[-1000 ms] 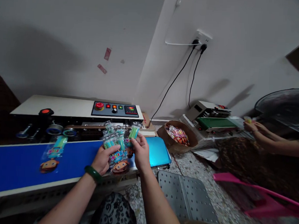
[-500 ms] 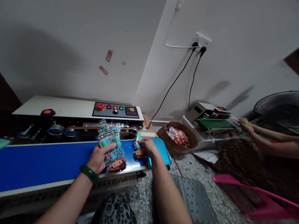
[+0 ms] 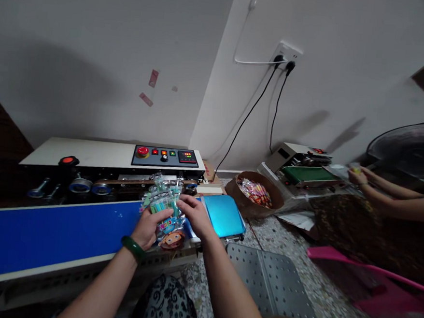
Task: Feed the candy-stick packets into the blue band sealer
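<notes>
In my left hand (image 3: 152, 228) is a fanned bunch of clear plastic packets (image 3: 164, 211), held with the thumb across the front. Green and teal sticks show through the film, and the front packet has a cartoon face at its lower end. My right hand (image 3: 192, 213) is at the bunch's upper right side, its fingers closed on a packet edge; how many packets it grips is hidden. Both hands are above the right part of a blue conveyor belt (image 3: 65, 231). Behind the belt stands a band sealing machine (image 3: 89, 154) with a lit control panel (image 3: 168, 157).
A shiny light-blue plate (image 3: 224, 215) sits at the belt's right end. Beyond it is a brown sack (image 3: 240, 202) of colourful packets. A second sealer with a green belt (image 3: 310, 175) stands farther right, near a co-worker's hands (image 3: 358, 176). A grey perforated stool (image 3: 272, 279) is below right.
My right hand has moved left from the belt's right end, bringing a packet to the bunch in my left hand. The packet at the belt's far left has left view.
</notes>
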Tool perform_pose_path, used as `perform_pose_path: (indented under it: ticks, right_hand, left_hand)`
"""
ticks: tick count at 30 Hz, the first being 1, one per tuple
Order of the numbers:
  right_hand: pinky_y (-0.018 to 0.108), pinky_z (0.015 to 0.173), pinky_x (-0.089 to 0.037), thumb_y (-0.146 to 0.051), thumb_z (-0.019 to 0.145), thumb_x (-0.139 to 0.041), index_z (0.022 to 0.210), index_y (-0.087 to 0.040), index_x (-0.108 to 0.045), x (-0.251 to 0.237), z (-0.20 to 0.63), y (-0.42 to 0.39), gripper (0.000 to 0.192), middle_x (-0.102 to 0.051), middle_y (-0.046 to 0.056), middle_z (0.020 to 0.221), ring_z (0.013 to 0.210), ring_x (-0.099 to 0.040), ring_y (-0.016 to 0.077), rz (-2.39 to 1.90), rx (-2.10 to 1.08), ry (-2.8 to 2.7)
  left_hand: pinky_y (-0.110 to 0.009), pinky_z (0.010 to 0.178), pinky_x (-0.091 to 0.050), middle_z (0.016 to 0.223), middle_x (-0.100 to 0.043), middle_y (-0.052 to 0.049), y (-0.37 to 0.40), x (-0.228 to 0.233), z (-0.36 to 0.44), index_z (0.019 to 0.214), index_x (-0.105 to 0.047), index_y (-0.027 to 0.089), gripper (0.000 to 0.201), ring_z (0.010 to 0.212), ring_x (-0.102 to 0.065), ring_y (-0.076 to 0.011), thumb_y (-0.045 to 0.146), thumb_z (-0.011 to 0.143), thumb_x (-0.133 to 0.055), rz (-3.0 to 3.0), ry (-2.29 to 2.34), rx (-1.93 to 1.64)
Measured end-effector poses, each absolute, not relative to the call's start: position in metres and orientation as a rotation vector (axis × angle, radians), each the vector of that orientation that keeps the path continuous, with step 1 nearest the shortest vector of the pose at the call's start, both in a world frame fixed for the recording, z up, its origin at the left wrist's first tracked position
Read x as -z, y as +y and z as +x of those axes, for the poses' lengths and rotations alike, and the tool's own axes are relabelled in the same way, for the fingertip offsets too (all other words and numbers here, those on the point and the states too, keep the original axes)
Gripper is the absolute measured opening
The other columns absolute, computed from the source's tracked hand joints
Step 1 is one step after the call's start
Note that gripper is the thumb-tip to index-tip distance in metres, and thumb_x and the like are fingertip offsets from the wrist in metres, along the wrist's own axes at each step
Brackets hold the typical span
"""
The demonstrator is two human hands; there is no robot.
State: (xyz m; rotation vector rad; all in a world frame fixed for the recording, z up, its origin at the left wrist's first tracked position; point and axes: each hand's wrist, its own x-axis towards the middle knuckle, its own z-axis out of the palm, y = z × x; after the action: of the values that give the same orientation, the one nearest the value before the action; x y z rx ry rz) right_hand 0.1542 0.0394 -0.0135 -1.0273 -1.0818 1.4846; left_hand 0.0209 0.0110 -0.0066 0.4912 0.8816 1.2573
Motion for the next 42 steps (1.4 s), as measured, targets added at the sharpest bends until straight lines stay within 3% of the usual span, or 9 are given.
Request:
perform_pose_path:
  ticks: [6, 16, 23, 30, 36, 42]
  right_hand:
    - [0.016, 0.049, -0.035, -0.033, 0.061, -0.069, 0.066, -0.017, -0.059, 0.013, 0.145, 0.036, 0.019, -0.052, -0.005, 0.061, 0.055, -0.046, 0.0064, -1.008, -1.387, -0.779]
    - [0.022, 0.059, -0.04, -0.041, 0.065, -0.063, 0.074, -0.016, -0.064, 0.027, 0.145, 0.036, 0.026, -0.06, 0.0, 0.07, 0.065, -0.052, 0.0121, -1.124, -1.0, -0.801]
    - [0.02, 0.052, -0.038, -0.034, 0.061, -0.068, 0.073, -0.016, -0.056, 0.019, 0.149, 0.028, 0.025, -0.056, -0.003, 0.062, 0.054, -0.048, 0.0091, -1.053, -1.336, -0.782]
    - [0.019, 0.055, -0.038, -0.027, 0.059, -0.07, 0.068, -0.018, -0.047, 0.013, 0.144, 0.024, 0.026, -0.05, -0.007, 0.056, 0.052, -0.046, 0.0077, -0.928, -1.213, -0.783]
    - [0.023, 0.056, -0.043, -0.038, 0.066, -0.064, 0.08, -0.021, -0.046, 0.01, 0.144, 0.023, 0.028, -0.059, -0.002, 0.07, 0.061, -0.055, 0.012, -0.878, -1.243, -0.602]
    - [0.025, 0.06, -0.046, -0.036, 0.064, -0.065, 0.081, -0.022, -0.042, 0.013, 0.143, 0.025, 0.032, -0.059, -0.004, 0.067, 0.059, -0.056, 0.0111, -0.883, -1.083, -0.48]
  left_hand:
    - [-0.037, 0.065, -0.052, 0.075, -0.07, -0.007, 0.011, 0.01, 0.03, 0.085, -0.062, 0.011, 0.035, 0.065, -0.065, -0.0224, 0.015, 0.052, -0.073, 0.477, 0.901, -1.263]
    - [-0.038, 0.066, -0.052, 0.071, -0.069, -0.007, 0.01, 0.012, 0.034, 0.083, -0.063, 0.009, 0.033, 0.065, -0.065, -0.0238, 0.015, 0.053, -0.072, 0.425, 0.889, -1.303]
    - [-0.038, 0.065, -0.052, 0.074, -0.07, -0.008, 0.01, 0.012, 0.034, 0.083, -0.063, 0.009, 0.034, 0.062, -0.064, -0.0226, 0.015, 0.051, -0.073, 0.439, 0.899, -1.209]
    - [-0.034, 0.066, -0.051, 0.079, -0.07, -0.008, 0.007, 0.01, 0.037, 0.089, -0.062, 0.011, 0.044, 0.066, -0.064, -0.0213, 0.014, 0.048, -0.075, 0.5, 0.89, -1.168]
    - [-0.035, 0.066, -0.051, 0.074, -0.069, -0.007, 0.008, 0.011, 0.037, 0.087, -0.06, 0.01, 0.04, 0.064, -0.064, -0.0208, 0.015, 0.05, -0.074, 0.507, 0.913, -1.249]
    - [-0.037, 0.066, -0.051, 0.073, -0.069, -0.006, 0.01, 0.014, 0.037, 0.093, -0.059, 0.011, 0.045, 0.064, -0.064, -0.0214, 0.015, 0.051, -0.074, 0.486, 0.914, -1.253]
